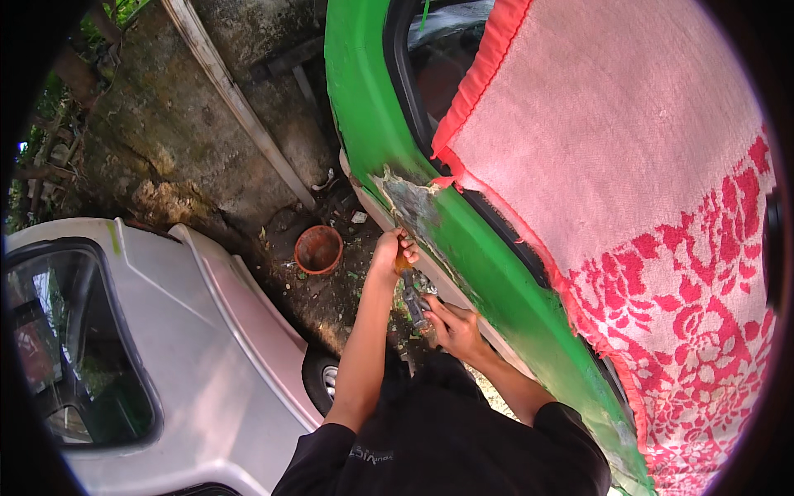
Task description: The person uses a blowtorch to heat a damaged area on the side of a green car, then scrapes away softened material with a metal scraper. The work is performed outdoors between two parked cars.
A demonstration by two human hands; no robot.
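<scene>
Both my hands are in front of me beside a green car body (484, 252). My left hand (390, 250) is closed round the orange-brown end of a dark grey metal hand tool (413, 303), whose exact kind I cannot make out. Lower and to the right, my right hand (455, 324) grips the tool's grey body, thumb and fingers on either side. Just beyond the left hand, a rough grey patch (409, 202) with torn, scorched-looking edges breaks the green paint. My fingers partly cover the tool.
A pink and red floral cloth (612, 149) drapes over the green car's window. On the left stands a silver car (198, 322), its wheel (321, 379) near my left forearm. A terracotta pot (318, 250) sits on littered ground by a stained wall (198, 124) with a leaning strip (240, 103).
</scene>
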